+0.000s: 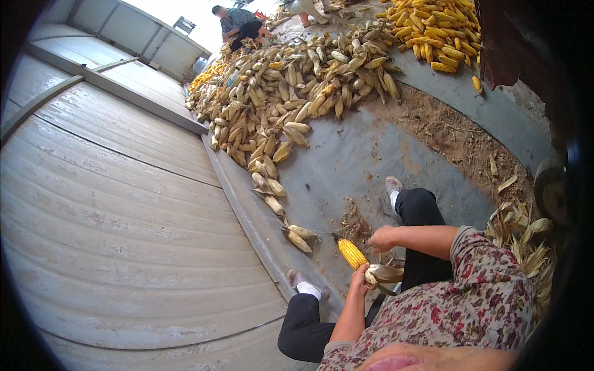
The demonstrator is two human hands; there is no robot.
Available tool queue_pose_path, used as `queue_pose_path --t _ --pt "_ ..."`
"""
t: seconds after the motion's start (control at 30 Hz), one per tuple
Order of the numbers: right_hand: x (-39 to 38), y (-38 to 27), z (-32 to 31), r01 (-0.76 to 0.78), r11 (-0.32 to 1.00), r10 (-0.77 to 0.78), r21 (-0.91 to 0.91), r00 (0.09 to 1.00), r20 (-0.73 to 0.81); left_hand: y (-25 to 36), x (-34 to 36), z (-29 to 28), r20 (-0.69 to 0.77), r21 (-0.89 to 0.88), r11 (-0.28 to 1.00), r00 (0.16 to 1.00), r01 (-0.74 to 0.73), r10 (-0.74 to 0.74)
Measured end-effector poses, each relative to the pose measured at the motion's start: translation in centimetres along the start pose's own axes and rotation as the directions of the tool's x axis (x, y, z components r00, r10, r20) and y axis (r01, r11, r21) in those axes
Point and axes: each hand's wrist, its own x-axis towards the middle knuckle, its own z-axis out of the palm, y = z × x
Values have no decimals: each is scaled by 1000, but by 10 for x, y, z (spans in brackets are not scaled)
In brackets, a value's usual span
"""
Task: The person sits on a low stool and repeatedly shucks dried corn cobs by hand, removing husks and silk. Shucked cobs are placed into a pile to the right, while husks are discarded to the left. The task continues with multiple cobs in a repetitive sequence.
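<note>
An ear of corn (352,253) with bare yellow kernels is gripped near its base by my left hand (360,279), fingers wrapped round it. Pale husk (386,273) is peeled back and hangs to the right of that hand. My right hand (383,239) is closed, a short way right of the ear and apart from it; whether anything is inside its curled fingers is hidden. Two unhusked ears (299,237) lie on the floor just left of the held ear.
A large heap of unhusked corn (266,99) spreads ahead, with a pile of husked yellow ears (438,31) at the far right. Loose husks (523,238) lie at my right. A metal wall (124,216) runs along my left. A person (238,26) sits beyond the heap.
</note>
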Motion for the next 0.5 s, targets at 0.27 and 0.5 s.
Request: queue_pose_path --t 0.27,0.5 --pt "5 12 10 -83 995 82 -54 997 -10 6 -15 14 17 61 998 1000 -5 4" --pt "7 9 10 -91 996 91 -10 996 -7 4 -15 7 21 5 1000 1000 -17 17"
